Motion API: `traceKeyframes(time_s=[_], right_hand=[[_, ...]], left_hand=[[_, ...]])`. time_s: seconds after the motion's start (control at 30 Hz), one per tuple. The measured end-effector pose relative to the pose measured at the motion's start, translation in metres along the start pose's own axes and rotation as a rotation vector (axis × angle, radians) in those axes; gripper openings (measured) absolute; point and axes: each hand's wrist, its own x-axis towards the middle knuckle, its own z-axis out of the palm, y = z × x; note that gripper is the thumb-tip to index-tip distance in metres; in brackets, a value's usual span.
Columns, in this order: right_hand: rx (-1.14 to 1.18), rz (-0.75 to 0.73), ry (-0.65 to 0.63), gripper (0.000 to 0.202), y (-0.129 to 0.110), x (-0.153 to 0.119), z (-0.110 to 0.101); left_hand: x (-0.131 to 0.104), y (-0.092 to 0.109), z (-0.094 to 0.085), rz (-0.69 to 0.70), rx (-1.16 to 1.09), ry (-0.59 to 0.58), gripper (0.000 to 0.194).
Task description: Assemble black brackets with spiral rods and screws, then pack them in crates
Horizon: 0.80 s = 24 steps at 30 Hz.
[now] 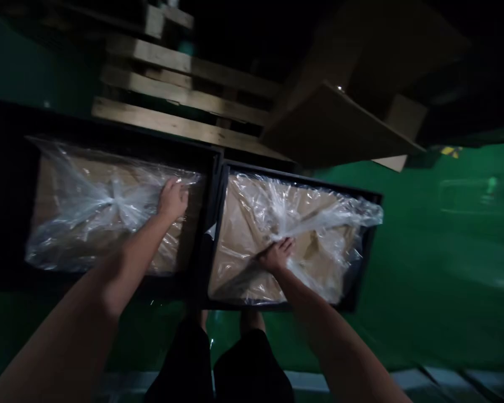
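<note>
Two dark shallow boxes stand side by side, each holding brown cardboard under clear plastic gathered into a twist. On the left box's plastic wrap (113, 204), near its right end, lies my left hand (173, 200), its fingers slightly bent and apart. My right hand (277, 253) rests open on the right box's plastic wrap (252, 268), just below the twist, fingers stretched out. The brown cardboard (239, 215) shows through the film. The right box's rim (302, 176) is visible around it; the left box's edge (151, 151) is very dark.
Beyond the boxes lies a slatted wooden pallet (159, 120). An open cardboard carton (340, 131) with a raised flap stands at the back right. Green floor (437, 252) extends to the right. My legs (218, 364) are close to the boxes' near edge. The scene is dim and blurred.
</note>
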Motion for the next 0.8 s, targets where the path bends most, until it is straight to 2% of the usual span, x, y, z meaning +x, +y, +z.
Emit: traceKeyframes(time_s=[0.07,0.1,0.17,0.23,0.3,0.37,0.47,0.6,0.7,0.8], right_hand=[[0.233,-0.059,0.057,0.110,0.010,0.000,-0.005],[0.407,-0.082,0.121,0.106,0.016,0.001,-0.007],[0.729,-0.081,0.259,0.091,0.029,0.003,-0.009],[0.955,-0.019,0.298,0.079,0.041,0.005,-0.009],[1.095,0.029,0.224,0.072,0.051,0.005,-0.008],[1.237,0.026,0.130,0.062,0.060,0.003,-0.009],[1.392,-0.068,0.018,0.049,0.077,-0.004,-0.020],[1.545,-0.196,-0.060,0.044,0.096,-0.011,-0.042],[1.527,-0.265,-0.075,0.045,0.105,-0.015,-0.057],[1.599,-0.254,-0.175,0.053,0.112,-0.018,-0.069]], left_hand=[[-0.033,0.026,-0.003,0.043,-0.097,0.238,0.028],[-0.054,0.042,-0.005,0.081,-0.133,0.290,0.027],[-0.098,0.077,-0.005,0.116,-0.209,0.278,0.024],[-0.142,0.114,0.004,0.079,-0.310,0.145,0.022],[-0.175,0.149,0.023,-0.015,-0.425,-0.043,0.019],[-0.195,0.182,0.050,-0.173,-0.564,-0.215,0.018],[-0.201,0.227,0.089,-0.415,-0.776,-0.356,0.030],[-0.183,0.280,0.123,-0.617,-0.990,-0.363,0.052],[-0.168,0.303,0.135,-0.755,-1.207,-0.344,0.038],[-0.161,0.311,0.139,-0.842,-1.278,-0.299,0.027]])
